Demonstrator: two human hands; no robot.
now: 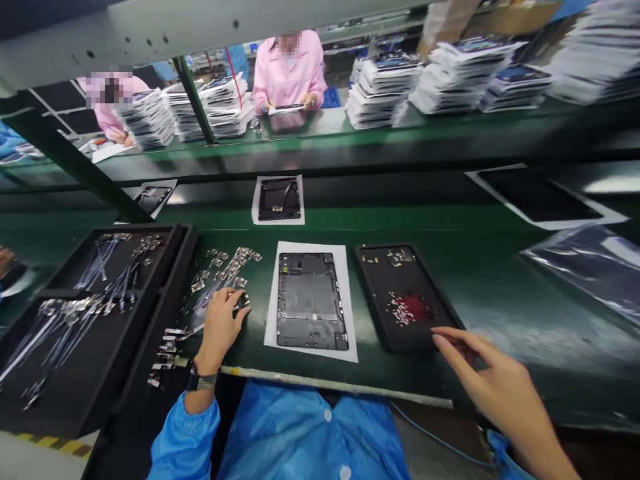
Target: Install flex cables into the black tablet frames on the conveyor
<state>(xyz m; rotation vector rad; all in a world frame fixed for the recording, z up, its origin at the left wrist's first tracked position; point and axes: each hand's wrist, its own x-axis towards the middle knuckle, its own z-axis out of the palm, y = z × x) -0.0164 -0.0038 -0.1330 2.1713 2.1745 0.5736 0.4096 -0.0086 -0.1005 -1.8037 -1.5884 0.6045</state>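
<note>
A dark tablet frame (pixel 311 301) lies on a white sheet (pixel 350 333) on the green bench right in front of me. My left hand (pixel 221 323) rests to its left, fingers curled over small metal flex parts (pixel 225 263) scattered on the bench; whether it grips one is hidden. My right hand (pixel 493 380) hovers open, fingers stretched out, just at the near right corner of a black tray (pixel 380 313) that holds small red and silver pieces (pixel 410 308).
Black trays (pixel 75 380) of ribbon cables fill the left. More tablet frames on white sheets (pixel 279 199) lie on the belt beyond. A plastic bag (pixel 590 263) is at right. Two people in pink coats (pixel 289 70) work across the line among stacks of sheets (pixel 450 80).
</note>
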